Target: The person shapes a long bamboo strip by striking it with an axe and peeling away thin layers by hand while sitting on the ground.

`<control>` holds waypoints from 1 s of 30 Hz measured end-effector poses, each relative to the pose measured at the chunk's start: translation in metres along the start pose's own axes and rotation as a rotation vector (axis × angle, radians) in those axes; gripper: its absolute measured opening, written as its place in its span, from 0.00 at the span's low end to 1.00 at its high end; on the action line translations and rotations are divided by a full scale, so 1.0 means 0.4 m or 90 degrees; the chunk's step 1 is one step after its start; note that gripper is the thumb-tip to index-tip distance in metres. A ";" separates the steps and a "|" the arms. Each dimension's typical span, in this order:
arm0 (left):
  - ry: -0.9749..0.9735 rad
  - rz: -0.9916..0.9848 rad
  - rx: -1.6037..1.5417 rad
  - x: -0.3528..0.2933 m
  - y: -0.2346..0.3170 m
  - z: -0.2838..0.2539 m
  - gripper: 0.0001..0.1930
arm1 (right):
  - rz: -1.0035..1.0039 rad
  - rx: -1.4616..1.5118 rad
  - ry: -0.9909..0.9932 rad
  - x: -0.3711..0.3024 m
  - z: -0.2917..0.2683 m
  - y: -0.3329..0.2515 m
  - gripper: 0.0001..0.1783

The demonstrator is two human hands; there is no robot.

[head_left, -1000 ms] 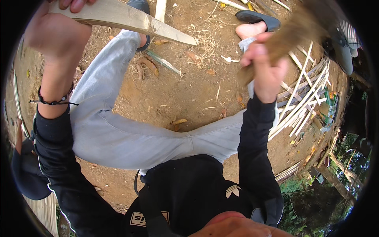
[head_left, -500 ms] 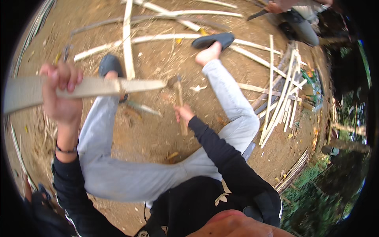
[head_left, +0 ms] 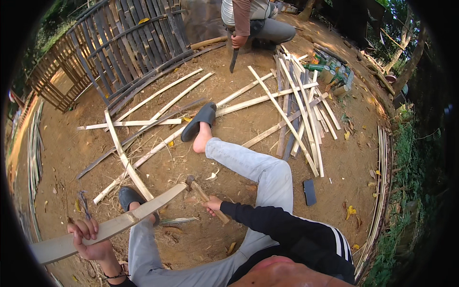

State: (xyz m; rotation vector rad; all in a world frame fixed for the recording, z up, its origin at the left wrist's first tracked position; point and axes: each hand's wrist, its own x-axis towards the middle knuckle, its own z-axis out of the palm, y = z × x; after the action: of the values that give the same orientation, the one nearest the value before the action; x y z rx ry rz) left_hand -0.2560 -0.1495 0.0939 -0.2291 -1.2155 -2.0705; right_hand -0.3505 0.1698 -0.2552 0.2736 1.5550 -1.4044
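My left hand [head_left: 88, 237] is closed around a long, pale split bamboo slat [head_left: 112, 228]. The slat slants up to the right over my left leg, and a node shows across its width. In my right hand [head_left: 213, 205] is a hammer [head_left: 202, 193], gripped by its wooden handle. Its dark head is right beside the slat's far tip; whether they touch I cannot tell. On the ground below the tip lies a thin, pointed greenish strip [head_left: 178, 220], partly behind my left foot. A dark slipper [head_left: 201, 120] is on my right foot.
Loose bamboo slats [head_left: 167, 95] lie crossed beyond my feet, with a pile [head_left: 306, 119] at right. A black phone [head_left: 309, 192] lies on the dirt. A co-worker [head_left: 258, 28] crouches ahead holding a large knife [head_left: 233, 60]. Bottles [head_left: 334, 71] and a bamboo fence [head_left: 129, 48] stand farther off.
The view has swung upward, bringing in the fence, the co-worker and the phone. The slat has gone from nearly level to sloping, its left end lower. Both hands keep their grips.
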 end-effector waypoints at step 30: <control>0.117 -0.038 0.087 -0.029 -0.028 0.000 0.16 | 0.025 0.263 -0.120 -0.033 0.011 -0.055 0.08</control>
State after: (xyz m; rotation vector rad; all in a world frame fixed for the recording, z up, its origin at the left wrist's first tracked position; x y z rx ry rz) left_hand -0.2547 -0.1405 0.0806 0.0606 -1.2565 -2.0000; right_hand -0.3577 0.1647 -0.2306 0.4031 1.0936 -1.6630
